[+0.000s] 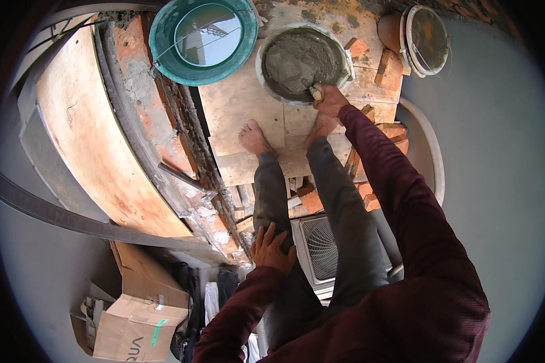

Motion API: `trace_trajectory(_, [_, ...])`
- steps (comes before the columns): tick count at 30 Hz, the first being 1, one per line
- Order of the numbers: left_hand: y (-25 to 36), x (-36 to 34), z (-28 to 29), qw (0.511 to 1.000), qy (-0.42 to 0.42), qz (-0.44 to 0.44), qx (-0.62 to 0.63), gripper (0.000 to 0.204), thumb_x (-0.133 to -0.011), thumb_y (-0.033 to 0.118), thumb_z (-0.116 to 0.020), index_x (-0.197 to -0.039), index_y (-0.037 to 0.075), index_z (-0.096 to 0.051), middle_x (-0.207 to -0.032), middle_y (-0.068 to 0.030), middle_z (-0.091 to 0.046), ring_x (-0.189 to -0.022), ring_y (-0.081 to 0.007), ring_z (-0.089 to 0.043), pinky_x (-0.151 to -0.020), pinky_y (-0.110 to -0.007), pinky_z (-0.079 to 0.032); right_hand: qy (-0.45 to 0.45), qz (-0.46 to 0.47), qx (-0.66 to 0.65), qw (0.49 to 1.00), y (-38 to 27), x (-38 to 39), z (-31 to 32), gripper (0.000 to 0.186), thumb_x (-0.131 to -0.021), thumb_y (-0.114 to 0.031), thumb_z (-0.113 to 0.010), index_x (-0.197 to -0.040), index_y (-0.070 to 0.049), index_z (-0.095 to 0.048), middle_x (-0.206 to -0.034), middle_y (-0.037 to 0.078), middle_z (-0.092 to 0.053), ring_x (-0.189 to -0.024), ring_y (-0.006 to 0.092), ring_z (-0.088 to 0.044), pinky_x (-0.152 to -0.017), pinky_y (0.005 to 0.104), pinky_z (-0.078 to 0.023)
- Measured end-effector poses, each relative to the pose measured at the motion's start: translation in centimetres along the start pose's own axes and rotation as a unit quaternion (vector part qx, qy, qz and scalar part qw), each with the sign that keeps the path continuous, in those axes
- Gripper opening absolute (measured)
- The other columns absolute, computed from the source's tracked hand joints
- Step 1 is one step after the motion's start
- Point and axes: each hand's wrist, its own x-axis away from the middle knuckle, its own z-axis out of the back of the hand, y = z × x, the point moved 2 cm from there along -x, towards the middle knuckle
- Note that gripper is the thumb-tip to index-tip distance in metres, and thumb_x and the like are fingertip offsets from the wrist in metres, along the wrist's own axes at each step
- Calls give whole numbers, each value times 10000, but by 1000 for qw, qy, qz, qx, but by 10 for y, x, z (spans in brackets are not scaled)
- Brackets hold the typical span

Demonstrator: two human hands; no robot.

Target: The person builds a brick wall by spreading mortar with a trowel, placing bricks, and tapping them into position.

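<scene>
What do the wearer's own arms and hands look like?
Long, dark maroon fabric sleeves, left and right, plain, reaching the wrists, with no visible print or cables. The bare left hand and bare right hand are ungloved; no watch or markings show.

At the far left corner of the plywood platform [239, 124], the teal tub [163, 39] is smooth plastic. Near the far edge, the mortar [297, 60] looks grainy and matt (smoother on its left). Bricks [389, 71] along the right edge are rough, the person's sleeve [399, 181] matt cloth.
</scene>
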Motion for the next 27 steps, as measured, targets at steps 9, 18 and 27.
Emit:
trace_trajectory(9, [13,2,28,998,36,-32,-39,547,-745,329,-719,-1245,134,-615,-1471,-135,-416,-1405,-333,-298,-1144,-483,-211,84,153,-141,974,4,99,49,569,-726,-89,-705,-1270,-18,-555,-1112,161,-641,-1048,227,-607,-926,302,-461])
trace_trajectory(18, [96,8,128,913,126,-162,354,598,-952,481,-499,-1320,10,-510,-1286,-144,-589,-1170,-264,-569,-980,-387,-432,10,148,32,988,-215,478,352,502,-707,-56,-660,-1203,-62,-577,-992,120,-649,-895,245,-611,-835,368,-495])
trace_trajectory(27, [454,202,409,614,-70,-476,626,811,-980,624,-258,-1456,-32,-286,-1472,-223,-373,-1346,-319,-404,-1088,-435,-367,293,344,268,851,-383,672,636,218,-673,-96,-609,-873,-71,-528,-711,23,-511,-579,155,-522,-560,334,-458])
